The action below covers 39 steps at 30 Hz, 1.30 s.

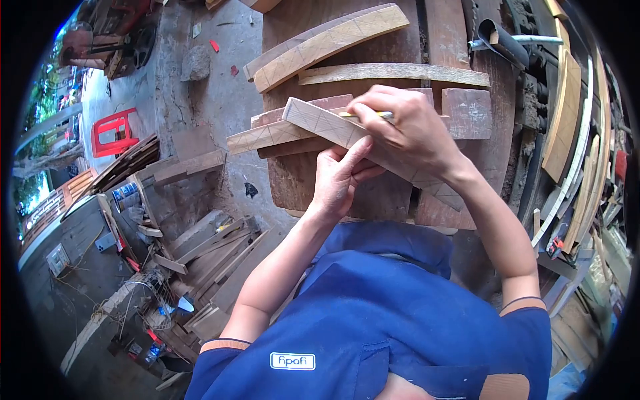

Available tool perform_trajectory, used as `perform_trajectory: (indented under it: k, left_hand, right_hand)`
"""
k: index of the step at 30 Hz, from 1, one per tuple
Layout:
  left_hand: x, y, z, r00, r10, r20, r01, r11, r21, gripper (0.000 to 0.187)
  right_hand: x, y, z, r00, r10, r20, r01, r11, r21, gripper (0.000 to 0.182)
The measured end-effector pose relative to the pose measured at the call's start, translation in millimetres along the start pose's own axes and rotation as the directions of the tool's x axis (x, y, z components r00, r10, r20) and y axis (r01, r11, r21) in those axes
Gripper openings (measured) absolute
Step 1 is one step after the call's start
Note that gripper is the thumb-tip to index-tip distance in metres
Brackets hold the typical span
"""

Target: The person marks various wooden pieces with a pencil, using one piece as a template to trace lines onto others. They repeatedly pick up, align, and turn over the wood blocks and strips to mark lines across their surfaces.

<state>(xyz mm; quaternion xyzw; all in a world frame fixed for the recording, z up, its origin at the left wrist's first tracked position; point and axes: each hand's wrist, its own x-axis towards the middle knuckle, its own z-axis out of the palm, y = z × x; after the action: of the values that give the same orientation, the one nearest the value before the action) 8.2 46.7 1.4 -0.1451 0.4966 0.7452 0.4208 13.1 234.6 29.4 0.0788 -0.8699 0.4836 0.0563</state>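
A pale wooden board (315, 122) with pencil lines across its face lies tilted in front of me, over other wood pieces on the workbench (293, 180). My left hand (339, 179) grips its near edge, thumb on top and fingers underneath. Above the board, my right hand (408, 125) is closed around a pencil (383, 115), which points left along the board's far edge. The right hand and forearm cover part of the board. Beneath it, a marked wooden strip (257, 138) sticks out to the left.
Curved marked wooden pieces (333, 47) and a thin curved strip (393, 74) lie farther back on the bench. A wooden block (466, 113) sits at the right, near a dark tube (501, 43). Long planks (563, 120) line the right side. Scrap wood (223, 260) and a red plastic stool (113, 131) are at left.
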Motion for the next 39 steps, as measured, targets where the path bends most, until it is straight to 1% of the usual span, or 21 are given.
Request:
perform_trajectory:
  k: [2,4,6,7,11,13,14,15,16,17,20,22,24,26,27,28,30,33,35,37,39]
  left_hand:
    - [-0.3,0.2,0.7,1.0,0.002,-0.006,-0.002,1.0,0.008,0.036]
    - [-0.3,1.0,1.2,1.0,0.007,-0.015,-0.007,1.0,0.005,0.036]
    - [0.3,0.9,2.0,1.0,0.006,-0.017,-0.006,1.0,0.001,0.036]
    - [0.6,0.9,1.5,1.0,0.011,-0.017,-0.011,1.0,-0.005,0.036]
    - [1.9,-0.9,0.4,1.0,0.011,-0.011,-0.011,0.999,0.034,0.034]
    - [0.3,-2.2,0.5,0.999,0.032,-0.022,-0.031,0.999,0.027,0.034]
    - [-1.4,-3.0,1.0,0.999,0.033,-0.027,-0.032,0.999,0.026,0.034]
    - [-2.8,-4.1,2.2,0.999,0.034,-0.03,-0.033,0.999,0.023,0.033]
    - [-4.4,-5.4,3.2,0.999,0.047,-0.027,-0.047,0.999,0.012,0.033]
    - [-6.4,-6.5,4.0,0.998,0.056,-0.01,-0.056,0.998,0.035,0.032]
    - [-12.2,-9.7,14.2,0.995,0.093,0.031,-0.093,0.996,0.013,0.03]
    - [-13.7,-10.9,20.5,0.986,0.13,0.104,-0.138,0.988,0.075,0.032]
    - [-16.9,-0.6,23.7,0.979,0.148,0.14,-0.158,0.986,0.062,0.033]
    - [-19.3,20.5,17.1,0.903,0.316,0.292,-0.422,0.781,0.461,0.032]
    - [-15.2,29.9,7.6,0.84,0.448,0.307,-0.525,0.523,0.672,0.033]
    - [-8.7,39.3,-9.5,0.67,0.577,0.467,-0.591,0.034,0.806,0.047]
    - [-12.6,64.3,-15.8,0.615,0.584,0.53,-0.401,-0.346,0.848,0.055]
    - [1.2,74.8,-37.8,0.67,0.483,0.563,-0.337,-0.478,0.811,0.056]
    - [6.6,80.5,-42.6,0.687,0.444,0.575,-0.354,-0.486,0.799,0.055]
    - [7.3,85.4,-42.7,0.738,0.351,0.577,-0.373,-0.501,0.781,0.052]
    - [8.0,91.2,-44.3,0.735,0.316,0.6,-0.401,-0.51,0.761,0.052]
  right_hand:
    - [6.4,-1.2,7.2,0.995,0.087,-0.043,-0.077,0.98,0.183,0.023]
    - [1.1,-0.3,3.0,0.996,0.08,-0.043,-0.071,0.981,0.182,0.023]
    - [-13.0,3.5,-9.5,0.993,-0.112,0.035,0.115,0.986,-0.123,0.023]
    - [-20.6,-0.7,-18.4,0.984,0.161,0.074,-0.166,0.985,0.054,0.023]
    - [-55.1,-14.8,-43.2,0.976,0.19,0.104,-0.19,0.982,-0.011,0.023]
    - [-70.7,-28.9,-44.1,0.939,0.339,-0.062,-0.321,0.926,0.201,0.025]
    - [-78.1,-30.6,-43.8,0.944,0.326,-0.058,-0.31,0.931,0.192,0.025]
    - [-86.3,-29.0,-41.8,0.972,0.201,-0.12,-0.208,0.977,-0.047,0.031]
    - [-94.2,-28.3,-38.4,0.987,0.061,-0.15,-0.102,0.952,-0.289,0.037]
    - [-101.2,-30.8,-31.6,0.986,0.069,-0.148,-0.117,0.934,-0.339,0.048]
    - [-120.4,-34.8,-9.8,0.984,0.127,-0.128,-0.165,0.918,-0.36,0.066]
    - [-127.6,-35.2,-4.8,0.978,0.151,-0.144,-0.193,0.916,-0.351,0.061]
    - [-131.2,-35.5,-6.8,0.95,0.189,-0.25,-0.252,0.935,-0.251,0.054]
    - [-135.7,-45.1,-13.3,0.883,0.328,-0.336,-0.399,0.901,-0.171,0.048]
    - [-139.0,-44.4,-17.5,0.871,0.324,-0.368,-0.408,0.896,-0.176,0.047]
    - [-143.2,-42.5,-23.0,0.859,0.321,-0.4,-0.417,0.891,-0.18,0.047]
    - [-150.4,-40.9,-32.5,0.833,0.35,-0.429,-0.465,0.863,-0.198,0.047]
    - [-160.1,-35.4,-37.1,0.791,0.407,-0.457,-0.508,0.853,-0.121,0.046]
    - [-165.9,-31.3,-39.1,0.772,0.427,-0.471,-0.527,0.844,-0.097,0.045]
    - [-169.3,-31.9,-43.9,0.8,0.408,-0.44,-0.51,0.849,-0.139,0.046]
    - [-172.2,-31.3,-48.9,0.826,0.392,-0.405,-0.492,0.852,-0.177,0.046]
